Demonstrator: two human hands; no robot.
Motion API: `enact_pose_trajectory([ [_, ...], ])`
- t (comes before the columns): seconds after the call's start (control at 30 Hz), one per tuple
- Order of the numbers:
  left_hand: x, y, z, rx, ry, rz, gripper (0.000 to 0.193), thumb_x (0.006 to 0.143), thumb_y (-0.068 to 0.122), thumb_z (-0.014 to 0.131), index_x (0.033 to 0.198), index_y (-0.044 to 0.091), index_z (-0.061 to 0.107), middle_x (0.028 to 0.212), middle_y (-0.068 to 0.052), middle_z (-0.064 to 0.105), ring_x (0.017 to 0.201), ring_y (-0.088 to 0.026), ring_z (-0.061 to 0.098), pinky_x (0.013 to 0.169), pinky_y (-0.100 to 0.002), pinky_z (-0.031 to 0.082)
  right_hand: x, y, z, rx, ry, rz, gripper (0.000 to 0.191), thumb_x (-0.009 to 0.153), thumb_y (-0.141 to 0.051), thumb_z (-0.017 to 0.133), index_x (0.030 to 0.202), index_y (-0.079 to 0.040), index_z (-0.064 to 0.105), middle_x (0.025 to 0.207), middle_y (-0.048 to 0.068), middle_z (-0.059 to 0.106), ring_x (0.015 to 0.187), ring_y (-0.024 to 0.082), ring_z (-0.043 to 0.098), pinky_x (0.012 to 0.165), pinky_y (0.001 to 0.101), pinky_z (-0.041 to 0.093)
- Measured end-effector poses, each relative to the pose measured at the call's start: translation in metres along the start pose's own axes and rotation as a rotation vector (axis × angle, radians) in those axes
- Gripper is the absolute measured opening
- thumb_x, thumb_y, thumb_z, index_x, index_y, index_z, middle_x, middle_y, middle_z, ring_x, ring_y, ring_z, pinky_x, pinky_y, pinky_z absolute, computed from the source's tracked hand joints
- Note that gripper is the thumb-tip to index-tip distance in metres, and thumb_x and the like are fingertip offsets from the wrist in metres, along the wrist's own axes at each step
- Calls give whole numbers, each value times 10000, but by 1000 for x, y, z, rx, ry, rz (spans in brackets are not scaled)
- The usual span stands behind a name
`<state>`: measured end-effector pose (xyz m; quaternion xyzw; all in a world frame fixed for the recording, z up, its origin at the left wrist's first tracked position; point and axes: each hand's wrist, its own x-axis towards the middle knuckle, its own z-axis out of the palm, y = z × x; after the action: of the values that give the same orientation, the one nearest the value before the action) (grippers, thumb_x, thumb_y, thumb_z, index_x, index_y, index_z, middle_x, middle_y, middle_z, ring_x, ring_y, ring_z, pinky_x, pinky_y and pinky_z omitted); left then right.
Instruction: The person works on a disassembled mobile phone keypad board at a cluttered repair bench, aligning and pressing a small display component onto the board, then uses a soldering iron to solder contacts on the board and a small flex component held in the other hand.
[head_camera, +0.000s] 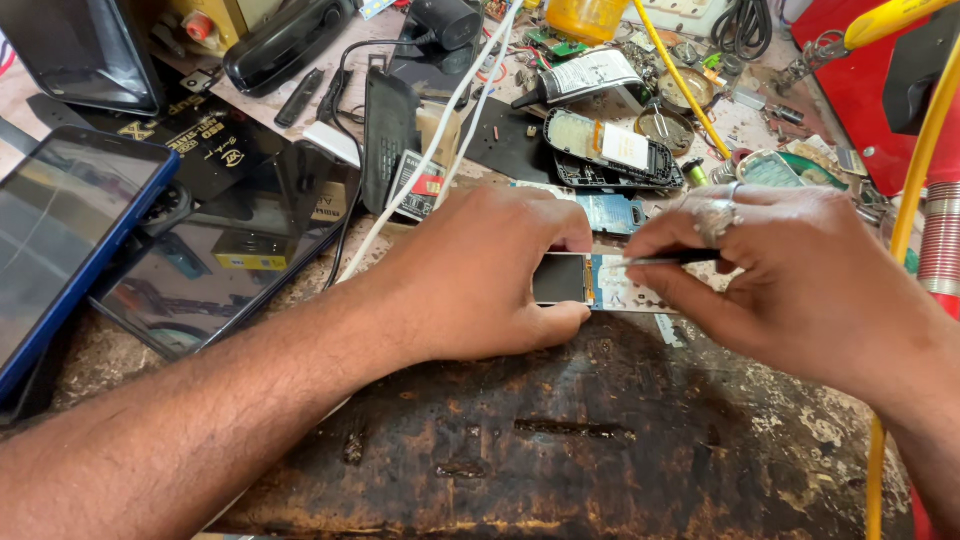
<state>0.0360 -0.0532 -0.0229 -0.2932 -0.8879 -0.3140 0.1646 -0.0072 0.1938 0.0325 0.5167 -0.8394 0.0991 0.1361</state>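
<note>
A small phone board (600, 282) with a dark screen at its left end lies at the centre of the frame, on the upper edge of a scorched brown work mat (560, 430). The left hand (480, 275) comes in from the lower left and pinches the board's left end, thumb below and fingers curled over the top. The right hand (790, 275), wearing a ring, reaches in from the right, its fingers closed round a thin dark tool (665, 259) whose tip rests on the board's middle.

Just above the board sit a blue part (610, 212) and an opened phone shell (610, 150). A tablet (65, 230) fills the left edge, a yellow cable (905, 230) runs down the right. Bare mat stretches across the lower frame.
</note>
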Motion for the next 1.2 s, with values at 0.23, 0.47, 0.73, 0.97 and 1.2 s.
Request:
enact_pose_trajectory([
  [0.23, -1, 2, 1, 30, 6, 9, 370, 744, 347, 783, 968, 62, 707, 843, -119, 714, 852, -346, 692, 802, -507, 506, 0, -11, -1, -75, -144, 240, 156, 817, -209, 785, 955, -174, 851, 1073, 52, 748, 613, 192, 663, 568, 360, 551],
  [0.47, 1, 1, 4, 8, 12, 6, 376, 743, 346, 773, 972, 57, 698, 852, -121, 716, 848, -342, 701, 804, -497, 519, 7, -18, -2, -13, -91, 185, 279, 856, -189, 738, 1130, -151, 774, 879, 80, 718, 646, 239, 681, 596, 395, 523],
  [0.73, 4, 3, 15, 42, 123, -60, 428, 733, 357, 785, 1000, 35, 692, 943, -168, 710, 942, -383, 672, 838, -497, 505, 3, -20, 5, -39, 6, 194, 280, 875, -181, 740, 1143, -113, 693, 720, 90, 656, 617, 269, 640, 602, 415, 505],
  [0.97, 7, 6, 19, 75, 182, -213, 409, 742, 344, 770, 994, 33, 685, 955, -170, 699, 958, -384, 664, 850, -509, 500, -1, -24, 14, -32, 82, 168, 276, 899, -91, 695, 1174, -76, 713, 962, 99, 715, 729, 279, 682, 679, 399, 537],
  [1.2, 7, 11, 22, 117, 269, -218, 419, 748, 322, 795, 1021, 28, 678, 966, -168, 706, 964, -386, 667, 846, -511, 505, 6, -30, 10, 169, -84, 424, 209, 791, -212, 778, 965, -102, 739, 1413, -79, 619, 489, 170, 653, 500, 348, 550],
])
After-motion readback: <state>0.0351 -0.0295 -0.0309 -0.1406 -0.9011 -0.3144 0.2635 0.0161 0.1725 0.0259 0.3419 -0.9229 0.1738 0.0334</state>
